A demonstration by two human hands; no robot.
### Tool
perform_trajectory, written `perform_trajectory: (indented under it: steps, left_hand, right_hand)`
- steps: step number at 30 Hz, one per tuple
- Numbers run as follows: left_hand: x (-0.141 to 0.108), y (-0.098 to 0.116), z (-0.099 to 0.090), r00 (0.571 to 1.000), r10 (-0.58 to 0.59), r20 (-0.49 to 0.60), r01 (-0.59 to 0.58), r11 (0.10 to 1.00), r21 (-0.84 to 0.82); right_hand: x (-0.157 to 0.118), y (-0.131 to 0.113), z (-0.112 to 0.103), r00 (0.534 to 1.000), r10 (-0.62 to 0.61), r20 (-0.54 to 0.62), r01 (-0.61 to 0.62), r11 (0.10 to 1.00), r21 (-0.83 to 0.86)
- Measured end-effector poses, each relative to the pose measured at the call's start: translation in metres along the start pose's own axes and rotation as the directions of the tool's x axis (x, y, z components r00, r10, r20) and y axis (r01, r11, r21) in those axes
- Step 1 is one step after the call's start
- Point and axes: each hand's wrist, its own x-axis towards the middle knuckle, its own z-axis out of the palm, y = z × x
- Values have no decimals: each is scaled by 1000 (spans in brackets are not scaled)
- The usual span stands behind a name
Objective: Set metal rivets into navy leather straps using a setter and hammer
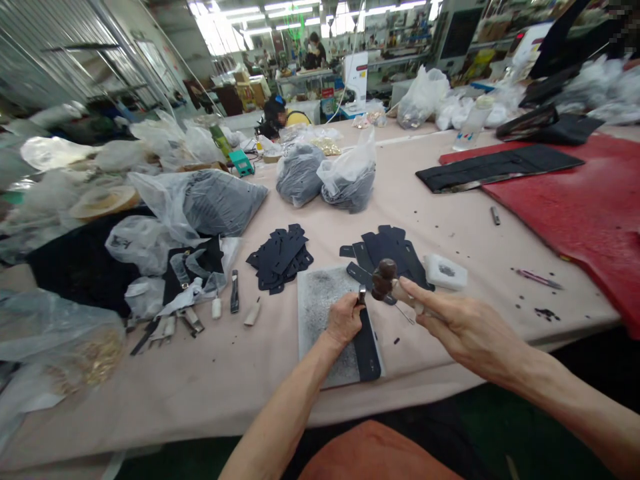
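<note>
My left hand (345, 319) is closed around a short metal punch (362, 294), which stands upright over a dark strip (369, 347) on a speckled grey board (323, 300). In my right hand (450, 317) is the pale handle of a hammer, its brown head (385, 280) just to the right of the punch and apart from it. One pile of dark cut pieces (283, 257) lies behind the board on the left, and another pile (390, 247) behind it on the right.
A white block (446, 271) sits right of the right pile. Metal tools (235, 292) and plastic bags crowd the left. Filled bags (300, 175) stand at the back. On the right are a pen (540, 279), black scraps and a red sheet (575, 200). People are in the background.
</note>
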Motion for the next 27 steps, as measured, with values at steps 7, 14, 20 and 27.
perform_trajectory:
  steps: [7, 14, 20, 27]
  left_hand:
    - [0, -2, 0, 999, 45, -9, -45, 999, -24]
    - [1, -4, 0, 999, 35, 4, -35, 999, -26]
    - [2, -5, 0, 999, 31, 5, -31, 998, -51]
    - [2, -3, 1, 999, -50, 18, 51, 997, -64]
  right_hand:
    - [-48, 74, 48, 711, 673, 203, -649, 516, 559]
    - [-83, 130, 69, 602, 798, 10, -762, 571, 304]
    - [-48, 89, 103, 826, 528, -198, -558, 816, -150]
    - [-10, -3, 193, 819, 574, 16, -570, 811, 133]
